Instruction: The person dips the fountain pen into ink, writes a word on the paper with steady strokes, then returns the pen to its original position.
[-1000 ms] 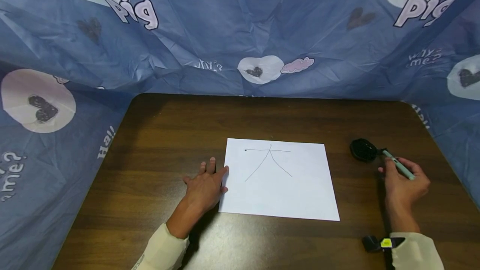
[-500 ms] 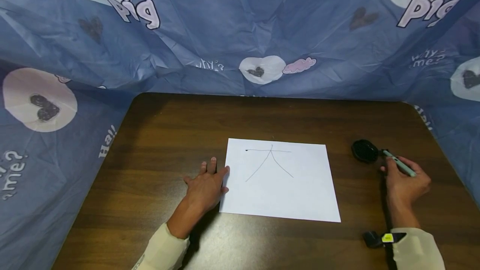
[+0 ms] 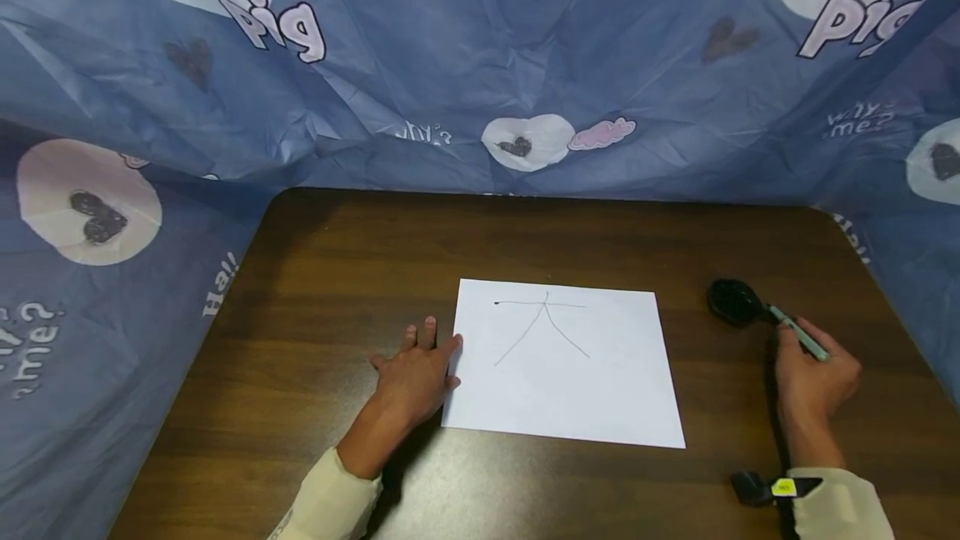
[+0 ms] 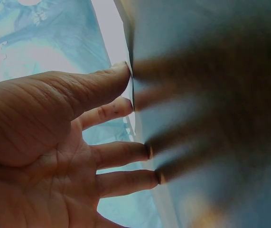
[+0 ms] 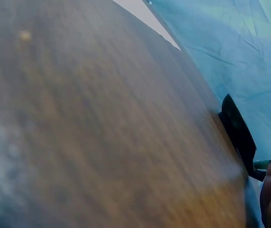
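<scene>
A sheet of white paper lies on the table, with thin dark strokes drawn on its upper part. My left hand rests at the sheet's left edge, fingers spread and fairly straight; the left wrist view shows the thumb and fingertips touching the paper edge. Over on the right, my right hand pinches a pale green pen between thumb and fingers. The pen's far end meets the short stub of a black rounded holder; whether it sits inside the stub cannot be seen.
The brown wooden table has rounded far corners. A blue printed cloth hangs behind it and along both sides. A black camera is strapped at the right wrist, just above the table.
The head view has shifted slightly, so everything sits a little further right and lower. Both hands keep their places, the right one with the pen at the black holder.
</scene>
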Demonstrator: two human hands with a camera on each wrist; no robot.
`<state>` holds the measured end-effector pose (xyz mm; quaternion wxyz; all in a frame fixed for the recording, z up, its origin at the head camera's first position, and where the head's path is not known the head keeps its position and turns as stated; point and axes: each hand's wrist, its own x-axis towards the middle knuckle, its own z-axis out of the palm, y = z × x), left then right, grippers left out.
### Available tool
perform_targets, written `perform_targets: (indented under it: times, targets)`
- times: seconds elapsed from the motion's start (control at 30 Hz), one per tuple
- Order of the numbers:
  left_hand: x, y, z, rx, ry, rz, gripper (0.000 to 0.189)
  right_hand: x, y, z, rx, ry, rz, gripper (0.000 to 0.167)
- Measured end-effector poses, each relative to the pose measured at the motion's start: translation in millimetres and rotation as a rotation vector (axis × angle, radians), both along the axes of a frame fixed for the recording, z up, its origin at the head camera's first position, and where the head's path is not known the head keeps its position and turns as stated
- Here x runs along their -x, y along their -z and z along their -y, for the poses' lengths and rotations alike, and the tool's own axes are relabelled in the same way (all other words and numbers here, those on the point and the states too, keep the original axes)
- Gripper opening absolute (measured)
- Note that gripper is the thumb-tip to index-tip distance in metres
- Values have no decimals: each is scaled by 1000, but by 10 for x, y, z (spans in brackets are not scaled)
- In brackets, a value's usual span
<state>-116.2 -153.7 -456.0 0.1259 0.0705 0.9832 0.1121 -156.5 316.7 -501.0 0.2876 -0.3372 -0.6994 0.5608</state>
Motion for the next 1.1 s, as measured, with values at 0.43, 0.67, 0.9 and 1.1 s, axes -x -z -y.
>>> perform_targets:
  times: [0.43,0.67,0.9,1.1]
  targets:
    - [-15,21,-4,-24,0,-7,56,-58,33,-3,-210,152,155,12]
    - [-13,15,-1,-16,0,-15,55,-113,14,16,-211,170,241,12]
    - [-28,16,-7,-24,6,-32,55,-148,13,25,-200,196,329,25]
    - [-28,12,-4,-27,7,-41,55,-171,17,14,-261,135,408,34]
